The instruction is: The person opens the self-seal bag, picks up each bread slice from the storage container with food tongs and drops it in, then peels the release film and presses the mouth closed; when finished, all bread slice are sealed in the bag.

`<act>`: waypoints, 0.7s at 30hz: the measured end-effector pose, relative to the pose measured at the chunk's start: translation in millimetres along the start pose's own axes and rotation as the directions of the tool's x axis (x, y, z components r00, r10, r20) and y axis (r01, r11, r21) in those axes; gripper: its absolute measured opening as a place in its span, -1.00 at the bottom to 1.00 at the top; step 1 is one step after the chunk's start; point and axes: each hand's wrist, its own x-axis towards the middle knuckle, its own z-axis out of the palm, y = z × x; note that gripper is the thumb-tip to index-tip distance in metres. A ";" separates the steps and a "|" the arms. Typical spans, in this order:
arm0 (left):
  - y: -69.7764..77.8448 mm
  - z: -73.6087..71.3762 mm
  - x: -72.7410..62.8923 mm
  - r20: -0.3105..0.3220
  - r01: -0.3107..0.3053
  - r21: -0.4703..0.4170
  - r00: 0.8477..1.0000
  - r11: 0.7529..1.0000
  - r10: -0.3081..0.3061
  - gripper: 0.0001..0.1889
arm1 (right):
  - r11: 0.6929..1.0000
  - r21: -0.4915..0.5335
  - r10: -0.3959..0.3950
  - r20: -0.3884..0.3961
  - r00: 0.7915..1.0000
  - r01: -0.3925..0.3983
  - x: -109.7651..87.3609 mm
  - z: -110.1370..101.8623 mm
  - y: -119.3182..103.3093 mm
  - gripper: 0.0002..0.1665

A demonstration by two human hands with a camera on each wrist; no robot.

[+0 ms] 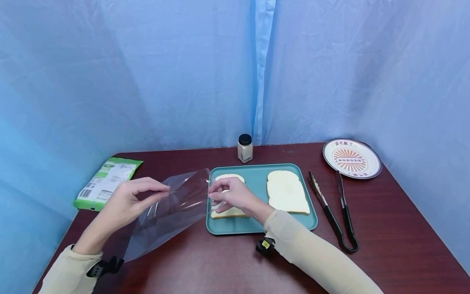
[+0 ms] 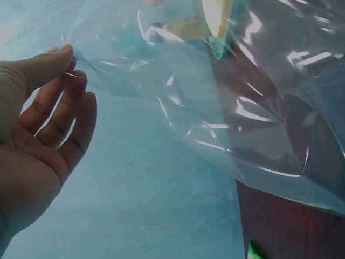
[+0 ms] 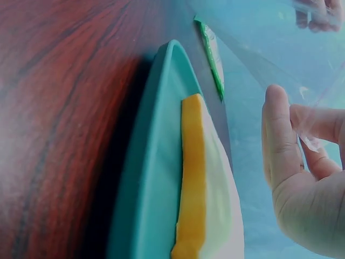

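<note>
A clear plastic bag or sheet [image 1: 180, 212] hangs slanted between both hands, its lower end toward the table's front left. My left hand [image 1: 134, 200] pinches its upper left edge between thumb and fingertips, and in the left wrist view the crinkled film spreads rightward from those fingers. The right hand [image 1: 231, 196] pinches the other side between thumb and index finger, above the left bread slice [image 1: 229, 212]. That slice lies on a teal tray [image 1: 257, 226], partly covered by this hand. A second bread slice [image 1: 287, 192] lies on the tray's right half.
A green and white packet [image 1: 108, 183] lies at the table's left. Behind the tray stands a small jar [image 1: 245, 149] with a black lid. Black-handled tongs [image 1: 346, 222] lie spread right of the tray, and a patterned plate [image 1: 371, 165] sits at the back right.
</note>
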 end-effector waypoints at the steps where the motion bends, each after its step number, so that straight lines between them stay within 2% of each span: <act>1: 0.8 -0.8 -0.2 -0.007 -0.008 0.005 1.000 1.000 0.008 -0.57 | 1.000 0.000 0.004 -0.004 1.000 -0.004 -0.1 -0.7 0.6 -0.82; 8: 6.1 -4.5 0.8 -0.023 -0.015 0.027 1.000 1.000 0.015 -0.55 | 0.998 0.047 0.028 -0.013 1.000 -0.028 -0.7 -3.2 3.1 -0.80; 14: 4.1 0.9 -1.3 -0.033 0.008 0.039 0.999 0.999 -0.006 -0.59 | 0.996 0.085 0.024 0.007 1.000 -0.024 -1.9 -2.1 3.5 -0.79; 21: 1.7 3.4 -2.5 -0.040 0.000 0.036 0.999 0.999 0.001 -0.59 | 0.990 0.138 0.028 0.036 0.999 -0.032 -5.4 -1.6 2.1 -0.72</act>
